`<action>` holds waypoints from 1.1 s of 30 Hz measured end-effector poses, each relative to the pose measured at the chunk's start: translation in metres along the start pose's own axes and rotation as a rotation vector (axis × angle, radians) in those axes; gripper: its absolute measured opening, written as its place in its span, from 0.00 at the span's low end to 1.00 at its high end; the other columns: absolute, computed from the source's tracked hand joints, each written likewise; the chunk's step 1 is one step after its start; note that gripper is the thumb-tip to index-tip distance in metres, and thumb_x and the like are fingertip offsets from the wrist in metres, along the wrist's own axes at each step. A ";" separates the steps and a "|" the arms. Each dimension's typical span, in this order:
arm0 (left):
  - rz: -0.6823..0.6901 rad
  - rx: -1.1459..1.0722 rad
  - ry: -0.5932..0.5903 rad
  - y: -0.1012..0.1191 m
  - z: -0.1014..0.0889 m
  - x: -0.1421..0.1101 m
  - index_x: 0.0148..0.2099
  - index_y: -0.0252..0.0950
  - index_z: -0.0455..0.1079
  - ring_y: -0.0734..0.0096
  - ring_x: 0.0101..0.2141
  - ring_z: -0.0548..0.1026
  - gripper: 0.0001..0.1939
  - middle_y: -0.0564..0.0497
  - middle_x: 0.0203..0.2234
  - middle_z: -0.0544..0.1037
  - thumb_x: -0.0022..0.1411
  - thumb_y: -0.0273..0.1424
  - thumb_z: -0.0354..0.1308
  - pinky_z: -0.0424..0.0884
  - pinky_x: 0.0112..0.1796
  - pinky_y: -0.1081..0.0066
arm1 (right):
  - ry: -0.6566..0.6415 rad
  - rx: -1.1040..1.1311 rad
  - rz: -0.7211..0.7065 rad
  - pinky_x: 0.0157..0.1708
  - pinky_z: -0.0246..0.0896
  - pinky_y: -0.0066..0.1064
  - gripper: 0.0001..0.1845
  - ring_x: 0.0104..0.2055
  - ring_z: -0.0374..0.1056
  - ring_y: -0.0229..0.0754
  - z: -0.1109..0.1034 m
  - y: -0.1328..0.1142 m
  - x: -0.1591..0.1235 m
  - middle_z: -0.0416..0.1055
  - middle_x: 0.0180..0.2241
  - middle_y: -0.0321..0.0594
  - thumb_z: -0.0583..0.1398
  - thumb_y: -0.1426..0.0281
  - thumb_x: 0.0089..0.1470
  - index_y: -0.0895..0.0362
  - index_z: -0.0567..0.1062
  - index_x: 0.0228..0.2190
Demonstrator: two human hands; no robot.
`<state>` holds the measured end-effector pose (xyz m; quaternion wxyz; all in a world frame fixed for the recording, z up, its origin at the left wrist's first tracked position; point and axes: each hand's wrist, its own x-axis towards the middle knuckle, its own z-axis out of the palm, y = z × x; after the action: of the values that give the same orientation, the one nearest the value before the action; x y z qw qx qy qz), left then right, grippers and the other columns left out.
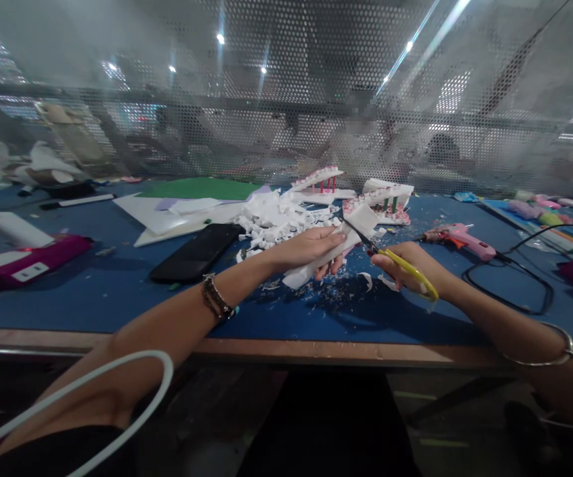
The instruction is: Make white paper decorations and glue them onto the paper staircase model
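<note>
My left hand is closed round a white strip of foam or paper that slants up to the right above the table. In my right hand is a pair of scissors with yellow handles, and its dark blades lie against the upper end of the strip. Small white scraps are scattered under both hands. Just beyond the strip stands a small white model with green posts and pink-speckled edges. A similar model with red posts sits behind it.
A white scrap heap and a black phone lie left of my hands. A pink glue gun with a black cable is on the right. A purple device and a green sheet are further left. Perforated metal rises behind the table.
</note>
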<state>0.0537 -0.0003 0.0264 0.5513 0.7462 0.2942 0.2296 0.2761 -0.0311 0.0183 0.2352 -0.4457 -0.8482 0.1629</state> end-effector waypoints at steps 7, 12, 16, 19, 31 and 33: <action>-0.029 0.002 -0.027 0.003 0.001 -0.002 0.34 0.34 0.57 0.84 0.11 0.63 0.14 0.53 0.18 0.71 0.65 0.40 0.44 0.57 0.14 0.81 | 0.015 0.101 0.085 0.16 0.51 0.23 0.26 0.14 0.57 0.31 0.004 0.010 0.002 0.51 0.12 0.29 0.54 0.51 0.49 0.57 0.56 0.14; -0.046 -0.036 -0.033 0.004 0.007 -0.002 0.37 0.34 0.57 0.82 0.13 0.66 0.13 0.53 0.19 0.71 0.64 0.40 0.44 0.59 0.14 0.81 | 0.103 0.318 0.136 0.17 0.56 0.26 0.23 0.14 0.59 0.33 0.003 0.001 0.002 0.54 0.11 0.29 0.54 0.52 0.49 0.56 0.58 0.16; -0.066 -0.100 -0.048 0.004 0.017 -0.001 0.38 0.35 0.57 0.80 0.16 0.68 0.08 0.54 0.19 0.70 0.64 0.36 0.45 0.60 0.15 0.81 | 0.137 0.505 0.062 0.19 0.57 0.26 0.20 0.19 0.63 0.35 0.002 -0.004 0.003 0.61 0.17 0.30 0.59 0.55 0.45 0.56 0.58 0.22; -0.068 -0.113 -0.091 0.004 0.027 -0.001 0.39 0.35 0.56 0.80 0.16 0.69 0.08 0.55 0.20 0.70 0.63 0.35 0.46 0.61 0.17 0.80 | 0.131 0.597 -0.034 0.20 0.55 0.25 0.21 0.20 0.60 0.32 0.007 -0.004 0.004 0.62 0.20 0.30 0.64 0.60 0.41 0.55 0.56 0.23; -0.073 -0.024 -0.132 0.007 0.021 -0.002 0.34 0.30 0.65 0.74 0.23 0.75 0.11 0.47 0.26 0.77 0.61 0.34 0.49 0.67 0.24 0.78 | 0.447 0.642 -0.165 0.21 0.56 0.24 0.19 0.22 0.59 0.29 0.002 -0.003 0.007 0.61 0.24 0.31 0.61 0.69 0.46 0.55 0.53 0.21; -0.053 0.007 -0.119 0.009 0.017 -0.003 0.35 0.31 0.64 0.75 0.22 0.75 0.11 0.48 0.25 0.77 0.61 0.35 0.49 0.67 0.24 0.79 | 0.408 0.655 -0.147 0.21 0.58 0.25 0.20 0.23 0.61 0.31 0.000 -0.002 0.005 0.61 0.24 0.32 0.61 0.65 0.47 0.54 0.53 0.22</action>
<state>0.0642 -0.0158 0.0298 0.5711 0.7524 0.2814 0.1689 0.2722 -0.0282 0.0202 0.5401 -0.3082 -0.7166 0.3158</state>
